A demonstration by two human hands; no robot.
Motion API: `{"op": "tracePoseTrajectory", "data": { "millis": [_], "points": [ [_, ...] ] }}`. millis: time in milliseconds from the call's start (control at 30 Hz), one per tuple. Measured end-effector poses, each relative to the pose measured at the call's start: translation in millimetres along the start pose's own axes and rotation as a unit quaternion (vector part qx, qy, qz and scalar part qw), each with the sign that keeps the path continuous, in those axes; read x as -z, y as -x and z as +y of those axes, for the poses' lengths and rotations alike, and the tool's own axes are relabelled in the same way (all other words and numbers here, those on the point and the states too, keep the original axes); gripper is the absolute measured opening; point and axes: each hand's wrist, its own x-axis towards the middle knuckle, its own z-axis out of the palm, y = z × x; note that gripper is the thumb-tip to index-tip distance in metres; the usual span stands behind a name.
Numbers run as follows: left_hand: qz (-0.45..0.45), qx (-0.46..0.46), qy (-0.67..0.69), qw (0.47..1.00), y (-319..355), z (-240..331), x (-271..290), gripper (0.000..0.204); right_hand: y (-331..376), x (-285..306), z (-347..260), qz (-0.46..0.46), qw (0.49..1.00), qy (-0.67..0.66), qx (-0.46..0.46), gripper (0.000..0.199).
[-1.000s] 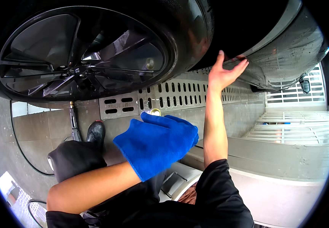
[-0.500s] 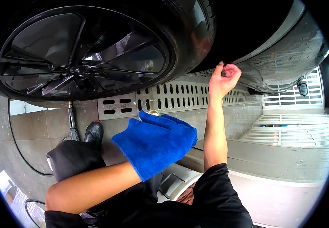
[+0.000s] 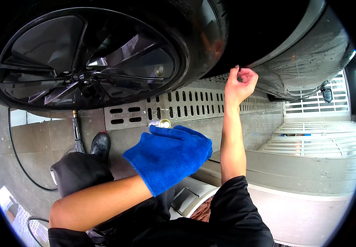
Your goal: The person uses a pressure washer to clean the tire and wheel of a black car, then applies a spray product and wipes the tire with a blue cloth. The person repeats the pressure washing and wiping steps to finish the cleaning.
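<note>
A blue fluffy cloth [image 3: 169, 160], mitt-like in shape, covers my left hand [image 3: 182, 150] from the wrist to the fingertips, so its fingers are hidden. Just beyond its far edge shows a small can [image 3: 160, 123] with a pale round end; whether the cloth touches it I cannot tell. My right hand [image 3: 241, 84] is stretched forward beside the car's wheel arch edge [image 3: 287, 53], fingers curled in and thumb raised, with nothing visible in them. A black car wheel [image 3: 83, 76] with glossy spokes and a wet tyre [image 3: 204, 45] fills the upper left.
A slotted drain grate [image 3: 186, 103] runs along the floor beside the car. Left of my boot [image 3: 101, 144] stands a spray gun [image 3: 77, 129], with a hose [image 3: 19, 160] curving nearby. A white bucket [image 3: 196, 193] holding brown cloth is close to my body. White slatted panels [image 3: 318, 140] stand to the right.
The cloth-covered left hand has shifted slightly nearer, and more of the can shows beyond it. My right hand has dipped slightly and stays curled. The view has shifted slightly.
</note>
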Motion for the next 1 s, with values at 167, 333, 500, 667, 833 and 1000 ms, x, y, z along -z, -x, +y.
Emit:
{"op": "tracePoseTrajectory", "data": {
  "millis": [167, 333, 500, 667, 833, 1000],
  "points": [
    [-0.051, -0.008, -0.116, 0.992, -4.7, -3.8, 2.8, 0.016, 36.6, -23.5, 16.6, 0.007, 0.983, 0.091, -0.159, 0.042],
    [-0.023, -0.005, -0.064, 0.998, 9.9, -5.1, 4.7, 0.024, 124.0, -54.5, 76.7, -0.002, 0.946, 0.123, -0.301, 0.047],
    [-0.049, -0.038, -0.148, 0.987, 24.1, 8.7, -5.2, 0.032, 177.4, -81.6, 87.4, -0.063, 0.904, 0.172, -0.386, 0.044],
    [-0.146, 0.043, -0.059, 0.987, 35.7, 18.0, -22.8, 0.032, 190.5, -98.4, 79.2, -0.102, 0.856, 0.186, -0.472, 0.035],
    [-0.165, 0.039, -0.023, 0.985, 29.9, 17.7, -27.9, 0.03, 199.1, -91.0, 95.1, -0.141, 0.815, 0.254, -0.501, 0.028],
    [-0.145, 0.056, 0.127, 0.98, 29.1, 18.4, -19.5, 0.029, 163.1, -56.7, 49.3, -0.066, 0.911, 0.221, -0.342, 0.056]
  ]
}}
